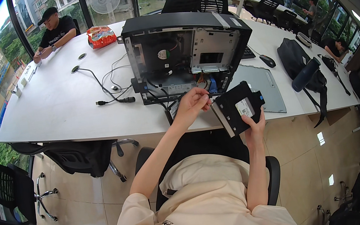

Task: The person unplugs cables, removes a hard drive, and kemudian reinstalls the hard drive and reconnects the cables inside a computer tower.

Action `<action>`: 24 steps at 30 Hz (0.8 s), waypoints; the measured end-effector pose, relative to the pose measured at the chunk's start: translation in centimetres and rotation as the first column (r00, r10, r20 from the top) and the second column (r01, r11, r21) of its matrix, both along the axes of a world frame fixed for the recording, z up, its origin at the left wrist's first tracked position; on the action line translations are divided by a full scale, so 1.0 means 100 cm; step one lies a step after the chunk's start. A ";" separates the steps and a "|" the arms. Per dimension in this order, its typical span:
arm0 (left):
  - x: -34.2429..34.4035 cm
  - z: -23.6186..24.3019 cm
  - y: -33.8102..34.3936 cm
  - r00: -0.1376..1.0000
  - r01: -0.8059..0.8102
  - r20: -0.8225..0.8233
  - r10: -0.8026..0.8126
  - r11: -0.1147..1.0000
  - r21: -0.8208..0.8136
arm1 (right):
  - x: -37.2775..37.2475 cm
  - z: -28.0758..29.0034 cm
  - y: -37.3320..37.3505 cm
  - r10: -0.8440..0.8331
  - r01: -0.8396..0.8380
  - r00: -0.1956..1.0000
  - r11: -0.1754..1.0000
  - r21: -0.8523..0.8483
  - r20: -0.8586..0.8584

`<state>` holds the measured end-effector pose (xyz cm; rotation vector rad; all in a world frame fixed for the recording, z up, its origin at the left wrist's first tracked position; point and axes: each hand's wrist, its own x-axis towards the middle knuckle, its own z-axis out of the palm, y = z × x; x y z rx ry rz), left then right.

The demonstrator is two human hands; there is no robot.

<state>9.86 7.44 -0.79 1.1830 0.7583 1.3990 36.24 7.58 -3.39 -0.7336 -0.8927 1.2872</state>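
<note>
My right hand [255, 128] grips a flat black computer drive unit [233, 115] from below, thumb on its face. The unit is tilted; it has a white label, a silvery long edge and a small blue tab at one corner. My left hand [192, 105] is closed in a pinch beside the unit's upper left corner; what lies between its fingertips is too small to make out. Just beyond both hands stands an opened desktop computer case [165, 89], its inside facing me. A fan, metal bay, loose wires and a blue part show inside it.
A grey metal panel [267, 93] lies right of the case, near a mouse [267, 60], a backpack [293, 52] and a dark bottle [306, 74]. Cables [105, 91] spread over the white table [60, 113] at left. Behind them are a red bag [101, 36] and a seated person [57, 32].
</note>
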 end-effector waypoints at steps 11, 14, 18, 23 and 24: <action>-0.004 0.011 0.003 0.992 0.081 -0.097 -0.079 0.996 0.021 | 0.015 -0.001 -0.009 -0.021 -0.027 0.969 0.981 0.191 0.244; -0.006 0.014 0.002 0.994 0.073 -0.084 -0.070 0.997 0.030 | 0.013 0.010 -0.015 -0.022 -0.055 0.937 0.976 0.209 0.349; -0.010 0.021 0.002 0.991 0.078 -0.110 -0.075 0.997 0.023 | 0.012 0.013 -0.015 0.027 -0.125 0.901 0.972 0.201 0.433; -0.013 0.014 0.001 0.981 0.038 -0.193 -0.026 0.998 0.057 | 0.006 0.018 -0.016 0.028 -0.122 0.894 0.976 0.183 0.447; -0.014 0.014 0.000 0.973 0.026 -0.230 -0.012 0.998 0.059 | 0.006 0.019 -0.016 0.024 -0.119 0.892 0.976 0.183 0.450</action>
